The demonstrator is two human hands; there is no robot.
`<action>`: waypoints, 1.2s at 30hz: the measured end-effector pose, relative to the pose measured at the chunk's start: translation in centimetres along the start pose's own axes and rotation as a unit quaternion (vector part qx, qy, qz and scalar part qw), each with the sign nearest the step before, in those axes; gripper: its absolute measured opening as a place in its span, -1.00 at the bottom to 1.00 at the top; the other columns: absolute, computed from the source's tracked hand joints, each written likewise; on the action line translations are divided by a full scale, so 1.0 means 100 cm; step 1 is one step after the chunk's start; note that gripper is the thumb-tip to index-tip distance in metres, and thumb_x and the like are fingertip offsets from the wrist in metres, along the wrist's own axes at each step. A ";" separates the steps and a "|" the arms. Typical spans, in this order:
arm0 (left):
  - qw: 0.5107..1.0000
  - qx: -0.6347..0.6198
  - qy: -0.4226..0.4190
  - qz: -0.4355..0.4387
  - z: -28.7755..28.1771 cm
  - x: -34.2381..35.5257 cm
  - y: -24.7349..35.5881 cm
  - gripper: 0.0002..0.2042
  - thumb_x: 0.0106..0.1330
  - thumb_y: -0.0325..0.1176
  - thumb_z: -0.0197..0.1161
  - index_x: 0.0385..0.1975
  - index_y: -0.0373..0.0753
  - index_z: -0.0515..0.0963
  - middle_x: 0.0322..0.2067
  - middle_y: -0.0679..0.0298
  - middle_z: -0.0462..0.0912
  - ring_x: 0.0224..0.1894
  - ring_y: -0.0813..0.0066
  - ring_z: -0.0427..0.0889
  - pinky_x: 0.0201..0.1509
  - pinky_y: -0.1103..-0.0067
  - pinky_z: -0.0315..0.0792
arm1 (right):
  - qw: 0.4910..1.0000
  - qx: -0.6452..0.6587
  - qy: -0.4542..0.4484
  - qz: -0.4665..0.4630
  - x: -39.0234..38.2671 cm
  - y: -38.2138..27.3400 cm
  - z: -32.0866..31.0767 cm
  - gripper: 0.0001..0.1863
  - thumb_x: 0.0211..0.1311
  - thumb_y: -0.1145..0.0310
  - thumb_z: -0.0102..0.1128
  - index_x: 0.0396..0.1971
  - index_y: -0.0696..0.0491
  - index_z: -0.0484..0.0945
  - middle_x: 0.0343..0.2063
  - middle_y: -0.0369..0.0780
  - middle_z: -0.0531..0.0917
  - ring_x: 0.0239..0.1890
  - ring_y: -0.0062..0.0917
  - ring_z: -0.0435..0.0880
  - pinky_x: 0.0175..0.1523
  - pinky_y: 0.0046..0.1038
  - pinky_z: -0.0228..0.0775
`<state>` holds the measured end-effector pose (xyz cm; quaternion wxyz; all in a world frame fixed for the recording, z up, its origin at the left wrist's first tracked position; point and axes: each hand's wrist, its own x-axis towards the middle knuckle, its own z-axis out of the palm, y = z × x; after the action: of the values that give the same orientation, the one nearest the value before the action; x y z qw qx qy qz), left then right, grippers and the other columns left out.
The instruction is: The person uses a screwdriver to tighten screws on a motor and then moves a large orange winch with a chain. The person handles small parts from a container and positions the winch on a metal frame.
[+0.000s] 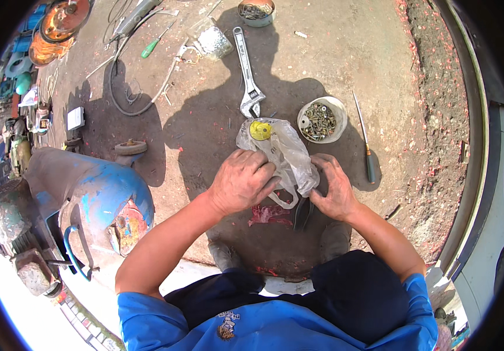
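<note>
Between my hands is a whitish, see-through plastic bag (290, 153) with a round yellow piece (260, 130) at its far left corner. My left hand (244, 180) is closed on the bag's near left edge, its fingers curled in. On the other side my right hand (333, 188) pinches the bag's right edge between thumb and fingers. A loop of the bag hangs down between the two hands. Just beyond the bag lies a large adjustable wrench (245, 70), jaws toward me. Right of it stands a white tub (341, 111) of small metal fasteners.
A long screwdriver (371, 167) lies on the right. Farther off are a round tin (258, 22), a clear container (214, 44), a green-handled screwdriver (149, 49) and a grey hose (164, 88). A blue tank machine (97, 187) stands at my left. Reddish scraps (268, 214) lie near my feet.
</note>
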<state>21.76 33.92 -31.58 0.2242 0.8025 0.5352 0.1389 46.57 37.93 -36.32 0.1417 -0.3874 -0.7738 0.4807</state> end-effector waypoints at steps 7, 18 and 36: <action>0.941 0.250 0.147 -0.174 -0.047 0.061 -0.150 -0.60 0.13 -0.37 0.17 0.01 -0.26 0.41 0.01 0.09 0.43 0.09 0.14 0.38 0.14 0.33 0.32 | 0.992 0.002 0.102 0.077 -0.024 -0.008 -0.014 -0.55 -0.05 0.49 0.21 -0.06 0.18 0.39 -0.11 -0.05 0.49 -0.06 -0.21 0.51 -0.02 -0.36 0.41; 0.946 0.236 0.079 -0.205 -0.008 0.053 -0.172 -0.83 0.05 -0.42 0.09 -0.37 -0.20 0.57 -0.36 0.20 0.61 -0.22 0.20 0.56 0.04 0.20 0.27 | 0.983 0.004 0.095 0.154 -0.046 0.033 0.016 -0.66 -0.03 0.52 0.21 -0.16 0.18 0.46 -0.32 -0.07 0.53 -0.31 -0.23 0.55 -0.20 -0.36 0.42; 0.941 0.156 -0.166 -0.251 -0.008 0.059 -0.195 -0.75 0.11 -0.38 0.05 -0.23 -0.25 0.57 -0.23 -0.03 0.59 -0.10 0.02 0.55 0.00 0.28 0.42 | 0.989 0.013 0.079 0.124 -0.054 0.029 0.030 -0.72 0.01 0.53 0.18 -0.21 0.18 0.44 -0.37 -0.04 0.52 -0.33 -0.17 0.54 -0.22 -0.31 0.39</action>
<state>8.20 45.89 -40.94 0.2095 0.6783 0.6897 -0.1425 49.67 32.75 -39.52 0.1471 -0.5153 -0.6997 0.4725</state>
